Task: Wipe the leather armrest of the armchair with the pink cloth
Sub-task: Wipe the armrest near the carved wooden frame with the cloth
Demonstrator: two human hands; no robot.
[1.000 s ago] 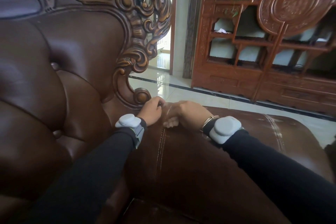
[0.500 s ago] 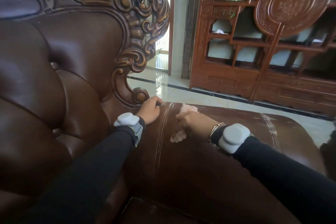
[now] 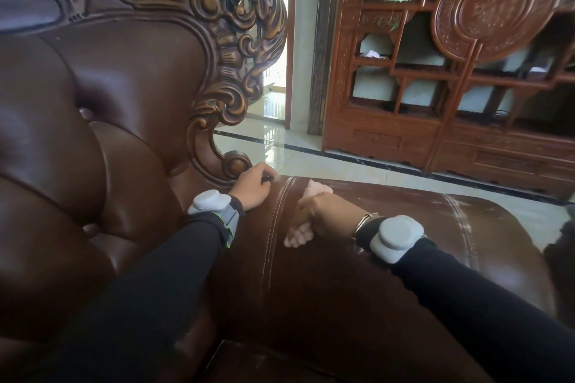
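The brown leather armrest [image 3: 357, 274] of the armchair runs across the lower middle, with pale stitched seams. My right hand [image 3: 326, 211] lies on top of it, shut on the pink cloth [image 3: 298, 235], which pokes out below the palm and beyond the fingers. My left hand [image 3: 253, 185] rests at the back end of the armrest by the carved wooden scroll, its fingers curled closed; whether they pinch anything is unclear. Both wrists wear grey devices over black sleeves.
The tufted leather backrest [image 3: 93, 149] with its carved wooden frame [image 3: 236, 50] rises at the left. Behind the armrest lies glossy tiled floor [image 3: 311, 162], then a carved wooden display cabinet [image 3: 451, 102] with a potted plant. A dark object sits at the right edge.
My right hand slid along the armrest away from my left hand, towards me, dragging the pink cloth, which now shows. My left hand stayed by the scroll.
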